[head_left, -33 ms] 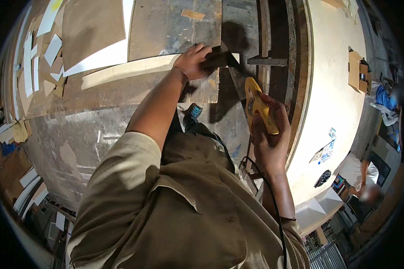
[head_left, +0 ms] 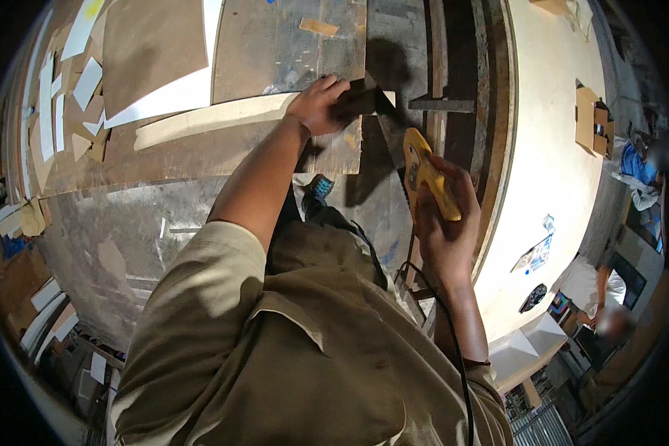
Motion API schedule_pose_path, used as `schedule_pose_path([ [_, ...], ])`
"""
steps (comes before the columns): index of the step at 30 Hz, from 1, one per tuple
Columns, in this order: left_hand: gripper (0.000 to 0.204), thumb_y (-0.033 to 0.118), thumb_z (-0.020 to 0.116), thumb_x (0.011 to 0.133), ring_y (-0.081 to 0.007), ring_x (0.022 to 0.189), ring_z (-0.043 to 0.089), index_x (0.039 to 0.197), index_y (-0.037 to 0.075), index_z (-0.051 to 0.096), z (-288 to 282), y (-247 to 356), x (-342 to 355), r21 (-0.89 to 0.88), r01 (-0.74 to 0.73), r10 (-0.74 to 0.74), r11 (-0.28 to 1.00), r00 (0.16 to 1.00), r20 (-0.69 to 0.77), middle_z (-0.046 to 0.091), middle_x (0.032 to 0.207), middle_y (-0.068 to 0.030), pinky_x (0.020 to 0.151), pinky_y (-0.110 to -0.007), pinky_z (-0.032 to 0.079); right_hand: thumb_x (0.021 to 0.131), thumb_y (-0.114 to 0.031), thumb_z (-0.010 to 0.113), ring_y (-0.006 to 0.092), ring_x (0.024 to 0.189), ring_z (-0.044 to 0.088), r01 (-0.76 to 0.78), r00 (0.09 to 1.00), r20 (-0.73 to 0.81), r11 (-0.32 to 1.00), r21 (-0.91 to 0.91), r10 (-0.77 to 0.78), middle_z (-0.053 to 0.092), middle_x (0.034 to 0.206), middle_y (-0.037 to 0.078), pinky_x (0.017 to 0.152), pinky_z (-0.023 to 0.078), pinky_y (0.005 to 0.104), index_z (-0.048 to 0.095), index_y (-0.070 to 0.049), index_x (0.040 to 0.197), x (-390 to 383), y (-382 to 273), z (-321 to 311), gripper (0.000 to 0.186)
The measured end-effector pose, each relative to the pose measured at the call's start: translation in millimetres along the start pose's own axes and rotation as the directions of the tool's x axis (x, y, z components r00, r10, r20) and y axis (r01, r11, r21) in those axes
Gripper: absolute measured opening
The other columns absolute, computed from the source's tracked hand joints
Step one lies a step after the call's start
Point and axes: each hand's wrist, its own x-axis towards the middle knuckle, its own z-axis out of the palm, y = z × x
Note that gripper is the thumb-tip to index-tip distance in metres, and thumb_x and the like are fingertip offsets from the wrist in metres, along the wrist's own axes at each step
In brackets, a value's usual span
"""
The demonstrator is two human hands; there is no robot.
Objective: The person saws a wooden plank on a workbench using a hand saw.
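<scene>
My right hand point(head_left: 449, 215) is closed around the yellow handle of a handsaw point(head_left: 430, 182). The saw's dark blade runs from the handle up and left, to the right end of a long pale wooden strip point(head_left: 208, 121). Near that end, my left hand point(head_left: 320, 105) grips the strip with curled fingers, part of them in shadow. The strip lies along a worn brown worktable point(head_left: 193, 160), and its end juts past the table's right edge. Shadow hides exactly where the blade meets the wood.
Brown board point(head_left: 156, 56) and white sheet offcuts point(head_left: 88, 82) lie on the table's left. To the right, a long pale panel point(head_left: 550, 141) carries an open cardboard box point(head_left: 591, 123). A black cable point(head_left: 453, 327) hangs by my right forearm. Another person point(head_left: 609, 297) is at far right.
The saw and my right hand have shifted very slightly; my left hand keeps its hold on the wooden strip.
</scene>
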Motion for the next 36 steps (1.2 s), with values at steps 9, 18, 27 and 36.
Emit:
schedule_pose_path([
  [9, 0.054, 0.036, 0.080, 0.073, -0.0327, 0.121, 0.051, 0.117, 0.009, 0.066, -6.6, -3.7, 11.9, 0.151, -0.013, -0.014, 0.988, 0.985, 0.171, 0.051, 0.129, -0.0090, 0.108, -0.041, 0.042, 0.094, 0.004, 0.054, 0.0265, 0.121, 0.059, -0.039, 0.999, 0.010, 0.997, 0.072, 0.039, 0.061, 0.122, 0.023, 0.102, 0.046, 0.0367, 0.052, 0.002, 0.128, -11.8, -3.0, 6.8, 0.034],
  [18, 0.050, 0.033, 0.075, 0.075, -0.0275, 0.121, 0.047, 0.116, 0.005, 0.069, 10.9, 12.0, 10.4, 0.090, 0.014, -0.010, 0.996, 0.999, -0.039, 0.051, 0.130, -0.0072, 0.103, -0.036, 0.046, 0.091, 0.005, 0.056, 0.0261, 0.117, 0.061, 0.099, 0.984, -0.145, 0.995, -0.030, -0.102, 0.060, 0.124, 0.020, 0.098, 0.046, 0.0336, 0.049, 0.003, 0.128, 27.6, 26.1, 31.4, 0.038],
  [27, 0.038, 0.036, 0.076, 0.077, -0.0267, 0.119, 0.048, 0.096, 0.004, 0.076, -4.9, 8.1, 17.3, 0.364, -0.210, 0.083, 0.907, 0.938, 0.336, 0.053, 0.126, -0.0071, 0.101, -0.035, 0.047, 0.092, 0.004, 0.056, 0.0294, 0.113, 0.063, 0.046, 0.993, -0.111, 0.998, -0.034, -0.049, 0.061, 0.122, 0.020, 0.096, 0.047, 0.0352, 0.052, 0.002, 0.126, 8.2, 25.2, 14.6, 0.034],
  [36, 0.043, 0.035, 0.076, 0.080, -0.0252, 0.115, 0.050, 0.113, 0.006, 0.071, -9.7, 14.0, 8.6, 0.297, -0.193, 0.134, 0.935, 0.969, 0.207, 0.055, 0.121, -0.0061, 0.099, -0.038, 0.048, 0.092, 0.004, 0.056, 0.0254, 0.110, 0.063, -0.044, 0.997, -0.051, 0.975, 0.219, 0.056, 0.062, 0.120, 0.020, 0.092, 0.047, 0.0321, 0.049, 0.000, 0.129, -61.2, 28.8, 4.1, 0.038],
])
